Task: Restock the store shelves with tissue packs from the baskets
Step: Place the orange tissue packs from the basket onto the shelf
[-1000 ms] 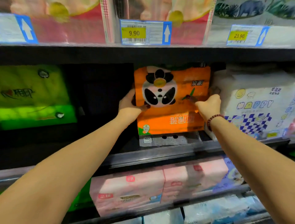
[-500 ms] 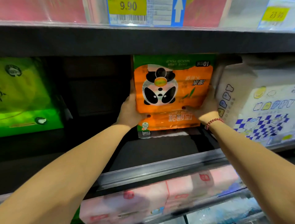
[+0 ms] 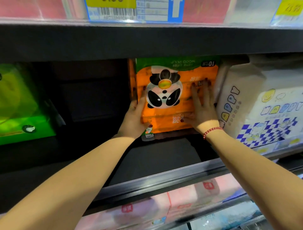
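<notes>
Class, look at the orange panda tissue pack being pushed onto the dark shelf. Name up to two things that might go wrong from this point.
1. The orange panda pack sits upside down, its print inverted; left so, shoppers would likely see it wrongly faced.
2. The right hand lies flat beside the white HAPPY pack, which already touches the orange pack. Pushing further might drag or crumple that neighbour. The left hand grips the other edge.

The yellow price tag (image 3: 111, 2) on the upper shelf's front edge is cut by the top border, its number unreadable. Pink packs (image 3: 147, 211) under the lower shelf's front edge are blurred. The left hand (image 3: 133, 118) hides the orange pack's (image 3: 178, 92) lower left corner.
</notes>
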`<move>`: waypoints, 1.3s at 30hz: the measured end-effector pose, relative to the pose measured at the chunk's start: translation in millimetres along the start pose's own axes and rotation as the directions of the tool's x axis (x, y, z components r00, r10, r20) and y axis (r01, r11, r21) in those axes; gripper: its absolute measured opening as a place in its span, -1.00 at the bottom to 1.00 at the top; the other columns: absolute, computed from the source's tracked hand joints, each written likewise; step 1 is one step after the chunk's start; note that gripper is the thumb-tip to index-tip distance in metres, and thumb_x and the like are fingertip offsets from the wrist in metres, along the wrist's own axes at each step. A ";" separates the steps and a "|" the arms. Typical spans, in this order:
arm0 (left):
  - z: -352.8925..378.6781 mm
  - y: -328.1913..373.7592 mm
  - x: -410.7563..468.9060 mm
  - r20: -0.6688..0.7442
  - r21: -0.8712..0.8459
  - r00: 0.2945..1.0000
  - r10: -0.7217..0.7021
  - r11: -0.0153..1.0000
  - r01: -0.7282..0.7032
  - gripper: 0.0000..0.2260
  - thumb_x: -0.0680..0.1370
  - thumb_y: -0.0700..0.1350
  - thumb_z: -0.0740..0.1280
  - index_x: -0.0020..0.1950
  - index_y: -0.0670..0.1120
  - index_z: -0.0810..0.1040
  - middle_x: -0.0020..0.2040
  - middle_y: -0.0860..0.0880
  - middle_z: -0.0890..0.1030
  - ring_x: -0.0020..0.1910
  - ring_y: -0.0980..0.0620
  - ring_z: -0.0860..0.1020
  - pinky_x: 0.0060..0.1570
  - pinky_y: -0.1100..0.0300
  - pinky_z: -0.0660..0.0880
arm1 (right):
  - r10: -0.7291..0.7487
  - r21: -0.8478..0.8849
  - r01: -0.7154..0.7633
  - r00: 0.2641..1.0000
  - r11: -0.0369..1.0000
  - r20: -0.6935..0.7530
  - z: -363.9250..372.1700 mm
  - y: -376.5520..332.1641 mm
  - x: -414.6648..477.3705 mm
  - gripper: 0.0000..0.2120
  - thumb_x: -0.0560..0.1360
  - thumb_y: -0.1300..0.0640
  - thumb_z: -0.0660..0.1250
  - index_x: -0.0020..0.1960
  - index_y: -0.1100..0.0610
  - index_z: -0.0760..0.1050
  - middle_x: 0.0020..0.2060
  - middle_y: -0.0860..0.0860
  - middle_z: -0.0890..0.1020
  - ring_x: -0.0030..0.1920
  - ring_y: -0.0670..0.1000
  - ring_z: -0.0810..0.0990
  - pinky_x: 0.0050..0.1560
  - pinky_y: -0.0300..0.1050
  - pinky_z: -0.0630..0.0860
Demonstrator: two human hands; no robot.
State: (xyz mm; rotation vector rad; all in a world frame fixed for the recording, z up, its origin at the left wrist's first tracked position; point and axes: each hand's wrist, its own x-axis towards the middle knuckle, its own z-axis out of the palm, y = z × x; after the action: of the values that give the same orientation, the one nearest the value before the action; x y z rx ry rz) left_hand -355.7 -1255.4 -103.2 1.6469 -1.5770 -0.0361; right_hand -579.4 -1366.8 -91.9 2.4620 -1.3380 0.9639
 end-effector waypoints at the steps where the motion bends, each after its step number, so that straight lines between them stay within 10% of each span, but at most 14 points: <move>1: 2.0 -0.4 1.6 -0.002 0.004 1.000 0.005 1.000 -0.005 0.00 0.43 -0.22 0.47 0.48 0.36 -0.18 0.50 -0.11 0.17 0.44 -0.18 0.29 0.30 -0.12 0.39 | -0.045 -0.014 0.045 0.999 0.999 0.015 1.6 0.8 -0.2 0.17 0.28 -0.05 0.56 0.53 0.03 -0.25 0.52 0.12 -0.22 0.51 0.17 -0.26 0.44 0.09 -0.27; 6: 5.9 -2.4 4.6 -0.011 0.013 1.000 0.003 1.000 -0.003 0.05 0.42 -0.20 0.49 0.43 0.45 -0.25 0.50 -0.10 0.17 0.46 -0.20 0.26 0.31 -0.24 0.38 | -0.041 0.003 0.041 0.999 0.999 -0.007 8.1 3.2 2.1 0.17 0.29 0.00 0.56 0.54 0.08 -0.25 0.48 0.01 -0.27 0.48 0.05 -0.29 0.40 -0.13 -0.44; 19: -29.6 13.7 -11.9 0.118 0.142 0.993 -0.028 0.990 0.011 -0.12 0.46 -0.13 0.43 0.48 0.37 -0.10 0.53 -0.05 0.19 0.47 -0.14 0.24 0.37 -0.15 0.34 | 0.056 0.087 -0.073 0.982 0.994 0.182 -27.3 -11.8 -4.4 -0.04 0.34 -0.07 0.52 0.55 0.11 0.06 0.55 0.11 0.07 0.53 0.17 0.04 0.47 0.06 0.13; 22: -50.6 30.9 -24.0 0.142 0.230 0.988 -0.067 0.973 0.033 -0.18 0.45 -0.12 0.44 0.52 0.24 0.01 0.55 -0.01 0.14 0.49 -0.10 0.20 0.37 -0.08 0.34 | 0.129 0.043 -0.147 0.949 0.988 0.289 -55.1 -29.0 -21.2 -0.62 0.41 -0.17 0.42 -0.04 0.15 0.56 -0.08 0.12 0.61 0.06 0.20 0.57 -0.06 -0.06 0.48; 24: -68.3 46.4 -38.2 0.144 0.303 0.981 -0.131 0.949 0.082 -0.20 0.47 -0.09 0.43 0.53 0.23 0.01 0.57 0.00 0.09 0.51 -0.09 0.16 0.36 -0.06 0.36 | 0.063 0.044 -0.078 0.958 0.996 0.280 -78.5 -46.0 -35.8 -0.61 0.42 -0.20 0.39 -0.25 0.12 0.43 -0.30 0.05 0.51 -0.15 0.14 0.57 -0.16 -0.09 0.43; 30: -133.1 87.4 -118.5 -0.003 0.363 0.995 -0.099 0.927 0.094 -0.39 0.50 -0.02 0.40 0.50 -0.06 0.26 0.44 -0.14 0.37 0.42 -0.12 0.30 0.36 0.00 0.32 | -0.255 0.308 0.209 0.960 0.928 0.114 -143.8 -97.8 -84.0 -0.39 0.42 -0.13 0.42 0.36 0.12 0.38 0.27 0.09 0.51 0.29 0.11 0.43 0.31 0.04 0.34; 39: -239.5 94.1 -285.4 -0.157 0.533 0.950 -0.269 0.787 0.310 -0.45 0.49 -0.02 0.41 0.44 -0.10 0.38 0.39 -0.12 0.44 0.42 -0.09 0.31 0.34 -0.02 0.34 | -0.493 0.470 0.377 0.857 0.798 0.148 -165.6 -221.3 -152.0 -0.42 0.44 -0.09 0.41 0.36 0.17 0.43 0.28 0.11 0.53 0.30 0.16 0.44 0.31 0.09 0.37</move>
State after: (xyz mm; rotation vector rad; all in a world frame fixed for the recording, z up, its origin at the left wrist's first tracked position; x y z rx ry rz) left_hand -361.9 -876.7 -38.3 2.3081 -1.3291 0.3509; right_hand -536.0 -1061.5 -25.5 3.1274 -0.5690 0.9013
